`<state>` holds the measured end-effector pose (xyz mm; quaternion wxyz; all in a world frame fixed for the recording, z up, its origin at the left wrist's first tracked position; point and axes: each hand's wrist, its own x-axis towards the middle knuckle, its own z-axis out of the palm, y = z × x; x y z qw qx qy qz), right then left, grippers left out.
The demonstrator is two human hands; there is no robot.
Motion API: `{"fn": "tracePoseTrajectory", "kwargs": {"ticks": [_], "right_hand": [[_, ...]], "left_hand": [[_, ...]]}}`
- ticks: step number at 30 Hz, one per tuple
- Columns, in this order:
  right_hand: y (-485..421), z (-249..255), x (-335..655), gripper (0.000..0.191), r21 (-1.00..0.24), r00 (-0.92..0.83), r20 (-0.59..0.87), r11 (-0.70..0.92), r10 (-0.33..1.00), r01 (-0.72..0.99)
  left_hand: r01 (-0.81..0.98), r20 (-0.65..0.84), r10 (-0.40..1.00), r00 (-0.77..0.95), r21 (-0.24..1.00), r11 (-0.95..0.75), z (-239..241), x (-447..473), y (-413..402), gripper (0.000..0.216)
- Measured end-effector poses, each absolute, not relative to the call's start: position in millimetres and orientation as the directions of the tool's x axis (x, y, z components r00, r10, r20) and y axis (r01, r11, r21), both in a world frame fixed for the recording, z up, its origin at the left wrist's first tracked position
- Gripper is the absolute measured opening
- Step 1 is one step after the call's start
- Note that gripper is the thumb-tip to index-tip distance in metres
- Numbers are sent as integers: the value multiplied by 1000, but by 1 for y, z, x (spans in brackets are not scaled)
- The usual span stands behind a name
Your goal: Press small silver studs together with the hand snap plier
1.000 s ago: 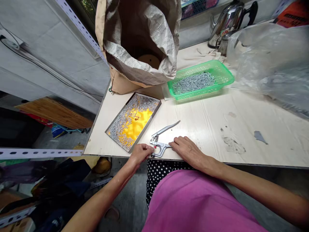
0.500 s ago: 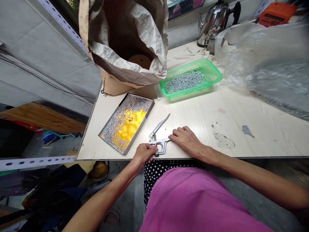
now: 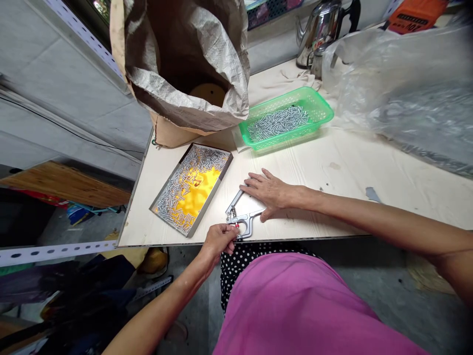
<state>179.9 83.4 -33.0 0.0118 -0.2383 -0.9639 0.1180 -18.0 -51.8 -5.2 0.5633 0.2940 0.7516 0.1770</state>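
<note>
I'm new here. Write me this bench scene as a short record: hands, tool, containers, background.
Left hand: fingertips together at the tool's red part; anything pinched is hidden
Right hand: spread over the tool's handle ends
Metal tool: on the bench, handles apart
Tray: small silvery pieces, yellow bottom
Green basket: more silvery pieces
Background: open sack, kettle, clear plastic bag

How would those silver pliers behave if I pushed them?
The pliers look metallic, so probably stiff. Lying flat on the table, they'd likely slide rather than roll. The handles may feel springy, given that coil spring.
</note>
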Motion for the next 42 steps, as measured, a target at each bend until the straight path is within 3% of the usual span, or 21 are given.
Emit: {"fn": "tracePoseTrajectory", "kwargs": {"ticks": [14, 23, 25, 27, 29, 31, 34, 36, 39, 42], "right_hand": [[80, -26, 182, 94, -239, -884, -27, 856, 466, 459], [76, -20, 185, 58, -265, -883, -42, 847, 467, 461], [75, -21, 186, 56, -267, -881, -41, 844, 472, 465], [73, -23, 186, 53, -268, -878, -28, 843, 477, 466], [72, -25, 186, 51, -267, -877, -12, 844, 480, 465], [71, -27, 185, 52, -262, -875, -3, 844, 483, 467], [71, -27, 186, 58, -250, -870, -7, 841, 494, 479], [72, -26, 189, 66, -251, -870, -25, 839, 492, 482], [74, -24, 199, 82, -247, -858, -45, 826, 512, 506], [75, -21, 208, 77, -249, -843, -53, 810, 536, 531]], "left_hand": [[200, -748, 636, -189, 605, 771, -11, -23, -56, 24], [240, -745, 650, -150, 611, 755, -11, -27, -58, 36], [397, -658, 732, -178, 633, 665, -7, -29, -62, 34], [625, -435, 883, -179, 643, 443, -2, -29, -65, 31], [806, -184, 980, -79, 567, 171, 4, -24, -63, 25], [893, -47, 997, 67, 448, -39, 5, -15, -54, 25], [919, -2, 964, 267, 303, -253, -1, -1, -31, 55], [900, -30, 932, 362, 273, -340, -8, 4, -16, 68], [891, -85, 910, 406, 259, -374, -14, 7, -2, 74], [909, -117, 914, 389, 213, -359, -11, 10, 2, 72]]}}
